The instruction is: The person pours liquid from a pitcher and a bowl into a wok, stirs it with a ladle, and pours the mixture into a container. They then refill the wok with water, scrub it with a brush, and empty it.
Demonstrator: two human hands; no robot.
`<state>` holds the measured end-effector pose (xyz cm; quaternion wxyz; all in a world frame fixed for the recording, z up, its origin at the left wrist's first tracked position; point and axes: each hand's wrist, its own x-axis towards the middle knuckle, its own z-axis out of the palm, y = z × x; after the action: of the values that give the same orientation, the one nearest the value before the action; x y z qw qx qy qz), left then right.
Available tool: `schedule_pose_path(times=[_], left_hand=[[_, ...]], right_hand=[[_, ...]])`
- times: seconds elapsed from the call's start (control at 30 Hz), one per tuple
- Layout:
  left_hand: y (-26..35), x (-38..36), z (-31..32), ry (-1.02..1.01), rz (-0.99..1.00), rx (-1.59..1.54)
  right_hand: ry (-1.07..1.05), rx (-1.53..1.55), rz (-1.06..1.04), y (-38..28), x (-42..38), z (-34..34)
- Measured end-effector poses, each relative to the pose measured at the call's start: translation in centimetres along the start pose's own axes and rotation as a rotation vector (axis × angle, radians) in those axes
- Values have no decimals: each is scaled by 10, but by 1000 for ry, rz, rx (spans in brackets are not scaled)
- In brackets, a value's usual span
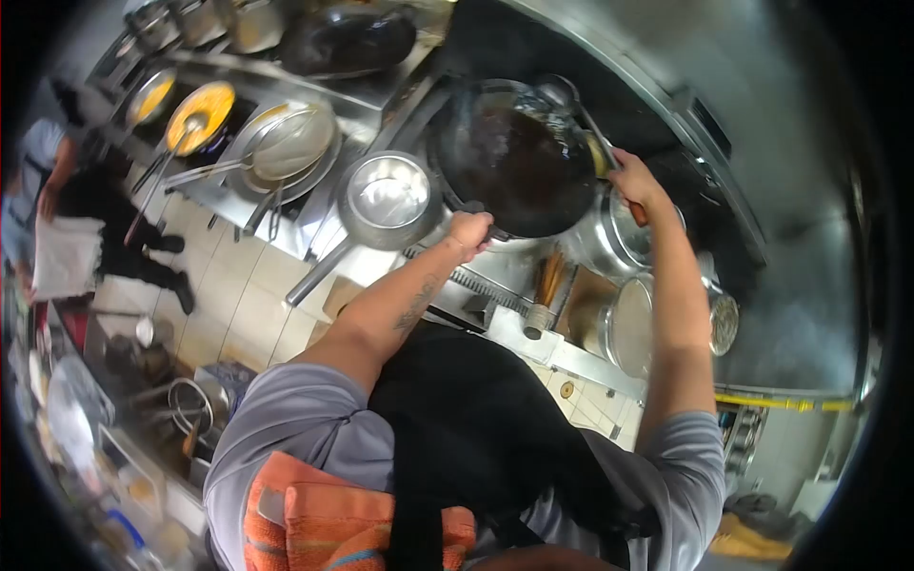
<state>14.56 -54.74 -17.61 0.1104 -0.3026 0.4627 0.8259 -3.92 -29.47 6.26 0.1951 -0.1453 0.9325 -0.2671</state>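
A large dark wok (514, 167) sits on the range in front of me, with shiny wet-looking patches inside. My left hand (470, 234) is closed round the wok's near handle. My right hand (636, 181) grips the wooden-ended handle of a ladle (559, 95), whose bowl lies at the wok's far rim. Left of the wok stands a steel saucepan (388, 195), its long handle pointing toward me. To the right, beneath my right forearm, are a metal pot (609, 233) and a round container with a pale top (633, 324).
Strainers (293, 143) rest over a pan at left, beside a pan of yellow food (200, 116). A second wok (347, 40) stands farther back. A bamboo brush (549, 281) is near the front edge. Another person (95, 209) stands at far left, holding a white cloth.
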Motion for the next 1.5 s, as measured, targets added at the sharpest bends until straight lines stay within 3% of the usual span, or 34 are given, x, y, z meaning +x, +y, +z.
schedule_pose_path(times=[0.17,0.5,0.77,1.5], left_hand=[[-12,-45,1,10,-17,-154],[-25,-101,-28,-103,-104,-304],[-17,-130,-48,-220,-75,-357],[13,-158,-65,-370,-93,-424]], right_hand=[[-46,-37,46,-78,-60,-18],[-127,-203,191,-147,-108,-18],[-35,-263,223,-209,-160,-14],[40,-481,193,-286,-195,-17]])
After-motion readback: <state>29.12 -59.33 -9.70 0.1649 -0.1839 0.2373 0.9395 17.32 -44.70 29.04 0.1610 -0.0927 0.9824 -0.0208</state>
